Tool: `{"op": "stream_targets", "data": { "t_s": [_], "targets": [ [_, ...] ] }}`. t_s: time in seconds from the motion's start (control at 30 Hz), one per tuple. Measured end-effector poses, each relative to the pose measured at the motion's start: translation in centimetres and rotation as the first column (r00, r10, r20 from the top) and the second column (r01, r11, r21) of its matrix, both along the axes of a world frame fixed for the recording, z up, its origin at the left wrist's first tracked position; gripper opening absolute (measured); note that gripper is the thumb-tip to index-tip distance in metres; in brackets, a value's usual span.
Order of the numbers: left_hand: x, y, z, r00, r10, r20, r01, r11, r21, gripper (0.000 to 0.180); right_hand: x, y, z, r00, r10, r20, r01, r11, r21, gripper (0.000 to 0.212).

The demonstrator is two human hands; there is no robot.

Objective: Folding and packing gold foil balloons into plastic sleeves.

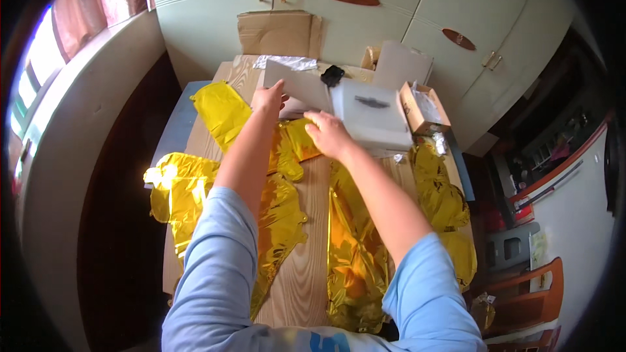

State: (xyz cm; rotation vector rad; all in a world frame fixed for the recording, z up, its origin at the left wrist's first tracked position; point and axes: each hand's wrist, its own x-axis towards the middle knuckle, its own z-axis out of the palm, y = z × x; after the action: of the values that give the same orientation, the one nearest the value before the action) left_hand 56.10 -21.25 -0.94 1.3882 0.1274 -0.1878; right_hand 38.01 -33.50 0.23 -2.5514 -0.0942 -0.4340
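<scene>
My left hand [268,96] is closed on the left edge of a thin pale-grey panel [298,83], which stands tilted up toward the back of the table. To the right, my right hand [329,134] has its thumb and fingers apart, just below the panel. Under its fingertips a crumpled piece of gold foil [298,141] spreads out; whether they touch it I cannot tell. Flat, deflated gold foil balloons lie around my arms: one [222,112] at the far left, another [186,186] nearer, and a long one [352,248] below my right forearm.
A white box [372,114] sits right of the panel, with a small black item [332,76] at its corner. Beside it stands an open brown carton [424,109]. More gold foil [440,195] covers the table's right edge. Cardboard [280,34] leans on the cabinets [365,16].
</scene>
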Motion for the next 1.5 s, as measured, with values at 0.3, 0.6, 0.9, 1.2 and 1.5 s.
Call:
{"op": "stream_targets", "data": {
  "t_s": [0.3, 0.6, 0.9, 1.2, 1.5],
  "targets": [
    [-6.8, 3.3, 7.9, 0.529, 0.063, 0.846, -0.397, 0.9, 0.181, 0.017, -10.5, 0.5, 6.6, 0.995, -0.098, 0.013, 0.08, 0.875, 0.478, 0.03],
    [-33.5, 9.6, 9.6, -0.309, -0.618, 0.723, -0.392, 0.775, 0.496, 0.054, -24.9, -0.3, 9.7, 0.998, -0.049, 0.036, -0.011, 0.437, 0.899, 0.035],
    [-49.8, 17.6, -0.8, 0.039, -0.946, 0.323, 0.081, 0.325, 0.942, 0.07, -33.0, -3.8, -1.3, 0.893, -0.146, -0.426, 0.406, 0.67, 0.621, 0.025],
    [-55.0, 21.2, -2.9, 0.04, -0.901, 0.432, 0.038, 0.434, 0.9, 0.074, -39.3, 1.4, -0.4, 0.827, -0.344, -0.444, 0.408, 0.911, 0.054, 0.039],
    [-53.8, 19.9, -4.2, -0.009, -0.743, 0.67, -0.084, 0.668, 0.74, 0.047, -39.1, 1.0, -1.1, 0.84, -0.399, -0.367, 0.433, 0.901, 0.011, 0.04]
  ]
}}
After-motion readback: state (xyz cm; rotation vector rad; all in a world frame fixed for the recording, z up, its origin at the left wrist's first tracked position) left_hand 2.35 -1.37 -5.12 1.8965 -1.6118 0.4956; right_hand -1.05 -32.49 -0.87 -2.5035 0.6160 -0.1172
